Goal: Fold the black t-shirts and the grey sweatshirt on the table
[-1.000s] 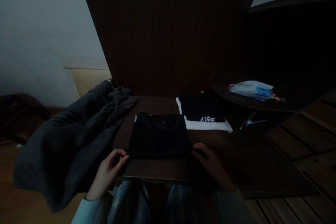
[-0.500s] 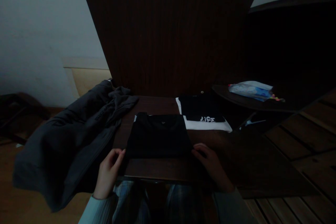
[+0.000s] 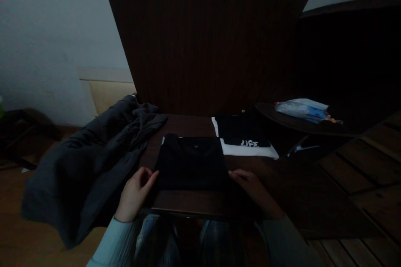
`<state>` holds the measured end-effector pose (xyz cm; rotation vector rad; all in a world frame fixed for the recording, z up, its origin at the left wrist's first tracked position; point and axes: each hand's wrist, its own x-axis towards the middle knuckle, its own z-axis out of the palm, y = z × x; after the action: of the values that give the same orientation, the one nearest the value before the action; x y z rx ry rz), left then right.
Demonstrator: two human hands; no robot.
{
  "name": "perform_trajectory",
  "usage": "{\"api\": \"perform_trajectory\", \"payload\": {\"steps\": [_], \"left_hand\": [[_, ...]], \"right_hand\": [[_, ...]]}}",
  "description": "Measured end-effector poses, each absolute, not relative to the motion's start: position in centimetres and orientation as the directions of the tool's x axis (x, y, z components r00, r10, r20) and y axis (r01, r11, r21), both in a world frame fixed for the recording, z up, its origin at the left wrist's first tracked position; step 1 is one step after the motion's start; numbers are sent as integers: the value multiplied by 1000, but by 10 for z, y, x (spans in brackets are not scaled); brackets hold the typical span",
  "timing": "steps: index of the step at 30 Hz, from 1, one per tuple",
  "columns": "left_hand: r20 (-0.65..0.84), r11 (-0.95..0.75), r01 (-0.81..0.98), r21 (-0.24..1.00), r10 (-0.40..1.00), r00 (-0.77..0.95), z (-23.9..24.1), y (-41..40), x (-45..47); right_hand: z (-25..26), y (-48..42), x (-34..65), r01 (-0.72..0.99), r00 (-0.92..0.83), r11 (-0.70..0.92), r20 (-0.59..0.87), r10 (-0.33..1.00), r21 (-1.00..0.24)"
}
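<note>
A folded black T-shirt (image 3: 191, 167) lies flat near the front edge of the dark wooden surface, its neckline facing away from me. My left hand (image 3: 135, 194) is at its left side, thumb and fingers pinched on the edge. At the right side, my right hand (image 3: 252, 187) pinches the other edge; the dim light partly hides its fingertips. Just behind and to the right lies a folded black and white garment (image 3: 247, 150) with white lettering.
A dark grey garment (image 3: 87, 154) is spread along the left and hangs over the edge. On the right, a plastic packet (image 3: 302, 110) rests on a dark curved shelf (image 3: 282, 124). A tall dark wooden panel (image 3: 206, 41) rises behind.
My left hand has moved slightly right and up along the T-shirt's left edge. My right hand stays at the right edge. The whole view has shifted a little.
</note>
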<state>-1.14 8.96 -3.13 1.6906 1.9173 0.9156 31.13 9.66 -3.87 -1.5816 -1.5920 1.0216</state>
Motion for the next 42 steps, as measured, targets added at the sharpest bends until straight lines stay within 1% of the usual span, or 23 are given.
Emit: {"api": "perform_trajectory", "payload": {"steps": [3, 5, 7, 10, 13, 16, 20, 23, 26, 29, 30, 32, 34, 35, 37, 39, 40, 42], "left_hand": [[111, 50, 740, 671, 980, -166, -30, 102, -7], [99, 74, 763, 643, 979, -179, -32, 108, -6], [88, 92, 778, 622, 979, -186, -36, 111, -6], [109, 71, 770, 635, 978, -180, -43, 110, -9], [154, 38, 755, 655, 971, -183, -48, 106, -11], [163, 47, 745, 665, 965, -206, -51, 105, -11], [163, 77, 727, 683, 953, -254, -52, 105, -10], [185, 53, 722, 690, 951, -246, -52, 104, -10], [201, -9, 730, 683, 964, -176, -51, 103, -14], [163, -63, 729, 682, 984, -67, -46, 103, -25], [136, -67, 732, 677, 990, -35, -42, 104, -29], [65, -45, 757, 652, 998, 4, -32, 110, -36], [-3, -9, 799, 602, 1000, 14, -19, 119, -37], [-27, 9, 823, 569, 1000, 7, -12, 126, -35], [-42, 51, 871, 489, 998, -35, -2, 141, -28], [-22, 105, 899, 426, 994, -106, 0, 158, -19], [-4, 119, 898, 424, 992, -129, -3, 166, -16], [14, 121, 863, 491, 989, -147, -17, 180, -12]], "right_hand": [[-36, 110, 307, 472, 18, -93, -96, 995, -877], [-40, 116, 302, 478, 49, -93, -79, 996, -874], [-47, 120, 298, 496, 86, -64, -25, 996, -866], [-57, 118, 293, 546, 138, -4, 85, 987, -838], [-60, 116, 292, 572, 145, 64, 178, 973, -818], [-58, 115, 292, 580, 132, 104, 219, 967, -808], [-56, 117, 291, 585, 103, 86, 179, 978, -807], [-55, 117, 289, 606, 104, 45, 135, 985, -794], [-50, 116, 291, 614, 70, -4, 50, 996, -789], [-39, 119, 298, 584, -30, -37, -67, 997, -811], [-35, 123, 300, 576, -47, -43, -86, 995, -816], [-25, 135, 303, 575, -45, -32, -71, 996, -818], [-17, 151, 303, 629, -21, -8, -28, 999, -777], [-14, 160, 300, 678, -12, 1, -9, 1000, -735], [-11, 176, 294, 791, 22, -4, 22, 1000, -611], [-13, 188, 285, 873, 79, -40, 60, 995, -486], [-16, 192, 282, 894, 108, -59, 86, 990, -444], [-24, 196, 277, 909, 157, -87, 143, 977, -407]]}}
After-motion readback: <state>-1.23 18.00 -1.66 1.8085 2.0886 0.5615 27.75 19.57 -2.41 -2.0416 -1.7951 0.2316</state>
